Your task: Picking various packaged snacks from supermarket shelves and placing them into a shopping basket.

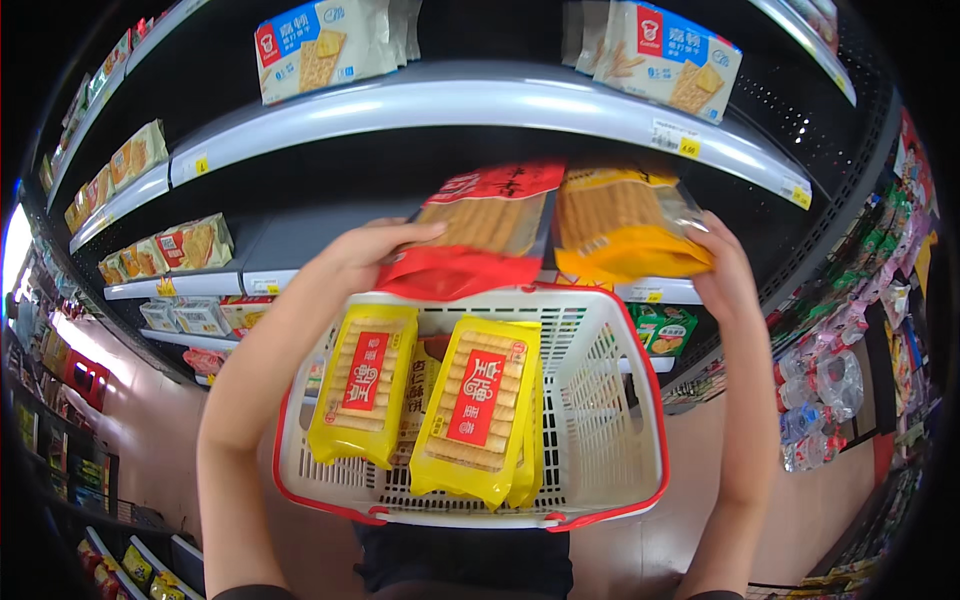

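Observation:
My left hand (379, 244) grips the left side of a red snack bag (480, 225) with a clear window showing stick-shaped pieces. A similar yellow-orange bag (619, 221) is held at its right edge by my right hand (716, 247). Both bags are side by side above the far rim of a white plastic shopping basket (592, 420) with red trim. Inside the basket lie a yellow pack of egg rolls (364, 382) at the left and another yellow egg roll pack (476, 409) in the middle, overlapping more yellow packaging. A brown package (420, 390) shows between them.
A shelf edge (480, 101) curves above my hands, bearing a left cracker pack (319, 52) and a right cracker pack (671, 64). Biscuit packs (195, 244) stand on a lower shelf at the left. Bottled drinks (814, 420) stand on the floor at the right.

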Demonstrator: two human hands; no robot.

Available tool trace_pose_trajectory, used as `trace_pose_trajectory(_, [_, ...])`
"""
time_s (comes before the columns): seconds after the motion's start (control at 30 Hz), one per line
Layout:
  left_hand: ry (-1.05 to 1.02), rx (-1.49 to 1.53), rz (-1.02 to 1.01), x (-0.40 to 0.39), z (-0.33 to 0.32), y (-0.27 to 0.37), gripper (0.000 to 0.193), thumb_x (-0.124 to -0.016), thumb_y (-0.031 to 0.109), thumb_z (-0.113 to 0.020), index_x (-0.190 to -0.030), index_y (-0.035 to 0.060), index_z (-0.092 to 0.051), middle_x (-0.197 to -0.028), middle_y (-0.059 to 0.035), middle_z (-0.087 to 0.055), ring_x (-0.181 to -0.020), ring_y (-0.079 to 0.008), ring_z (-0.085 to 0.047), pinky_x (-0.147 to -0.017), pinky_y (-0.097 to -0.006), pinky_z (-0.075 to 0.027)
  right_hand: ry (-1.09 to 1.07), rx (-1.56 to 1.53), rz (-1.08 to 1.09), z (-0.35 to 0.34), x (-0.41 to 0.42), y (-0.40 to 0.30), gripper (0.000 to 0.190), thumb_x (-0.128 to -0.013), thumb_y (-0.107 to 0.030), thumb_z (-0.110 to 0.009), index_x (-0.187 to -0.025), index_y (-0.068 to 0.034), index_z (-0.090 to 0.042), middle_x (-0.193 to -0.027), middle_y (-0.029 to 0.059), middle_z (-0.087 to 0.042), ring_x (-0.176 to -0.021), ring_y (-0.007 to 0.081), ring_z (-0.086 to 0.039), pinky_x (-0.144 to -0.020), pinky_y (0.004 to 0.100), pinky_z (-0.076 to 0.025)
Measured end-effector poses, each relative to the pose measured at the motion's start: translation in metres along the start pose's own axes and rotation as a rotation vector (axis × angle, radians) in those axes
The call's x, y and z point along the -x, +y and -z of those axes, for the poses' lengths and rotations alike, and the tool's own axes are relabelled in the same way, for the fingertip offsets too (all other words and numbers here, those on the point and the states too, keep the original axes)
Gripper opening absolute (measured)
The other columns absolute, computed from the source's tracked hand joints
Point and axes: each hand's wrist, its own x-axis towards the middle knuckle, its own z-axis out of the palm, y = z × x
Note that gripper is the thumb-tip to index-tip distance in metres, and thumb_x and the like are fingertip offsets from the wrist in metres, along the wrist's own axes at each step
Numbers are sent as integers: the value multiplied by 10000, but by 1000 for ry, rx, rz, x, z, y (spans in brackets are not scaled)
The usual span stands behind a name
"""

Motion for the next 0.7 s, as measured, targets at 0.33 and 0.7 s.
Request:
trace_pose_trajectory(0.33, [152,-182,-119,109,25,-78,618,-613,55,-685,-1078,-18,-286,-948,-134,-522,-862,-172,-530,-730,-277,-444,-63,503,-98,14,127,-8,148,-704,0,-445,-649,-105,-356,-616,-50,-372,-596,23,-371,-516,166,-288])
trace_pose_trajectory(0.7, [206,-1539,-158,123,3,-54,665,-640,347,-641,-1100,-32,-346,-1056,-179,-429,-892,-292,-519,-724,-341,-433,-641,1512,-153,-15,153,60,63,-698,-55,-473,-713,0,-446,-625,121,-505,-591,166,-539,-529,302,-404])
